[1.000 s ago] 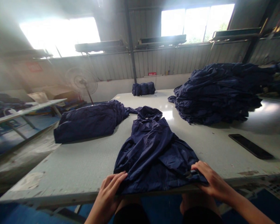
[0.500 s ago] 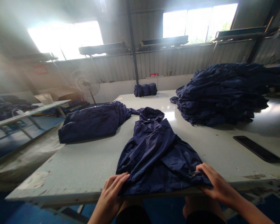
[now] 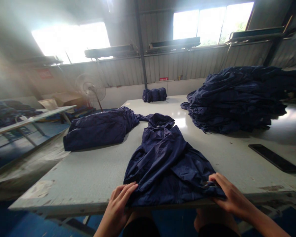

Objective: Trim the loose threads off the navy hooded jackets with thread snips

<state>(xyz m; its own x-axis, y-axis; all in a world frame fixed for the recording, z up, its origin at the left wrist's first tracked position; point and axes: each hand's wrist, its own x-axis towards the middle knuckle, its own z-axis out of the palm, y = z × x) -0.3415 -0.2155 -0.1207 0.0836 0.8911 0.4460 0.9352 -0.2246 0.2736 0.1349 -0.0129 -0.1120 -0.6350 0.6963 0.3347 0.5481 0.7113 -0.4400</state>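
The navy garment (image 3: 166, 164) lies crumpled at the near edge of the worktop (image 3: 88, 177), its hood end pointing away. The left hand (image 3: 117, 205) rests on its near left corner, grip loose with fingers flat on the cloth; the right hand (image 3: 228, 194) has a closed grip pinching the near right hem. Beyond the left grip lies a folded navy bundle (image 3: 98, 129), touching the garment's hood. Beyond the right grip stands a tall stack of navy garments (image 3: 236, 98), and a black phone (image 3: 273, 158) lies just beside that grip, further right.
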